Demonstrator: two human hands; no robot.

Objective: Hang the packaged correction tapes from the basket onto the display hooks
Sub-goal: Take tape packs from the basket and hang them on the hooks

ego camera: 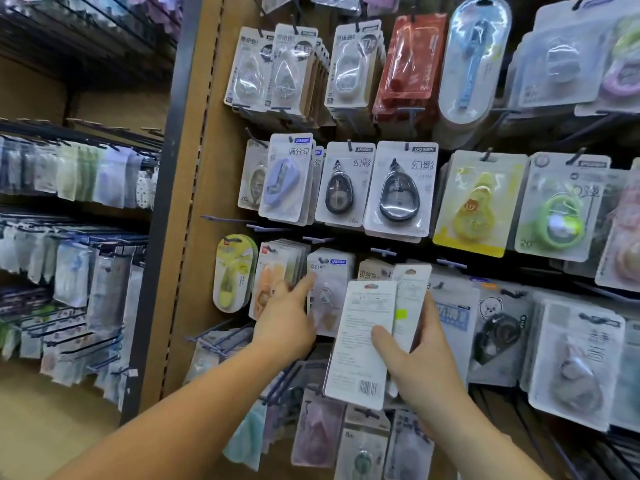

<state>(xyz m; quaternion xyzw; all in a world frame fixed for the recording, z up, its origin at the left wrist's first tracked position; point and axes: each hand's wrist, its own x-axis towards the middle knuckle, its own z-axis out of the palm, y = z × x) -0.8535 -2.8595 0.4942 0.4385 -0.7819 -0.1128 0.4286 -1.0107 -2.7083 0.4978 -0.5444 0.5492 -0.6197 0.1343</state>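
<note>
I'm looking at a shop aisle: a brown pegboard wall (207, 168) dotted with holes, hung row on row with blister packs, glossy clear bubbles over flat card backs. To the left stands another bay of soft, clear sleeves on dark wire arms (86, 174).

In the middle row I count two matching packs (341, 183) with black teardrop dispensers side by side. Just left of them is a lilac one (284, 181), and to their right a yellow one (474, 202) and a green one (561, 216). Higher up hangs one red pack (410, 60) and a tall oval one holding a blue pen-shaped tool (472, 64). Under the middle row at least four thin bare hooks (225, 219) jut out, lilac in tint.

My right hand (419, 362) grips two correction-tape packs (363, 323), held upright in front of the third row with their plain backs toward me. They are white card with fine print, a barcode at the foot of the front one, and a hang slot at the top of each. The thumb presses the front pack and the fingers wrap behind the rear one, which is offset to the right and bears a small green sticker.

My left hand (284, 317) reaches to the third row, its forefinger straight and touching a hanging white-carded pack (329, 289) with a blue label. It holds nothing. Left of it hang an orange pack (268, 285) and a rounded yellow-green pack (232, 271).
</note>
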